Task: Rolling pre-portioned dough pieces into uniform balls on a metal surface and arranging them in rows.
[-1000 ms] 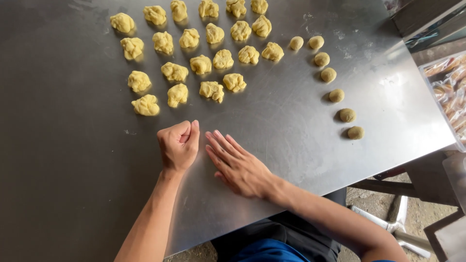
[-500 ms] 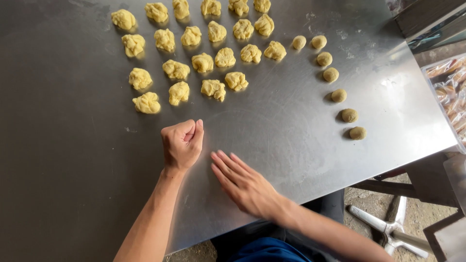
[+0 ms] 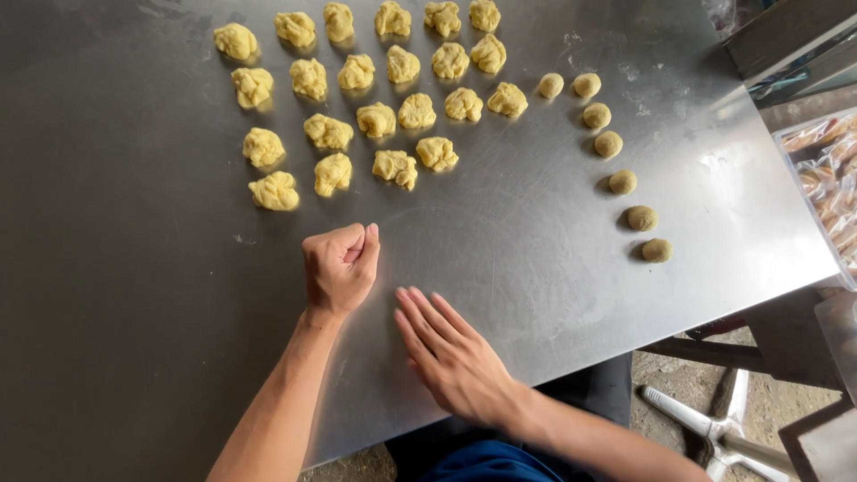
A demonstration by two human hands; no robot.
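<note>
Pressing flat on the steel table (image 3: 553, 268), the right hand (image 3: 451, 357) lies palm down near the near edge, fingers straight and together, gripping nothing that we can see. The left hand (image 3: 339, 268) rests just beside it, towards the far edge, clenched into a fist with the thumb folded over the fingers. We cannot tell whether the fist encloses anything.

The rough dough lumps (image 3: 395, 168) sit in loose rows towards the far left corner. The nearest of them (image 3: 275, 191) lies near the left hand but clear of it. The smooth dough balls (image 3: 656, 250) curve in a single line from the far edge towards the right edge, well apart from both hands.

We judge the step in hand to be the shaping of one piece at a time, lump into ball, with the flat palm set as if for rolling. Any next move calls for light, even pressure from the palm, and a free place at the near end of the curved line.

Whatever lies under the right palm is hidden. The far row of lumps is cut off at the far edge. A clear container (image 3: 826, 170) of pale brown goods beyond the right edge is only partly in view, and a white metal object (image 3: 714, 428) on the floor is hard to make out
</note>
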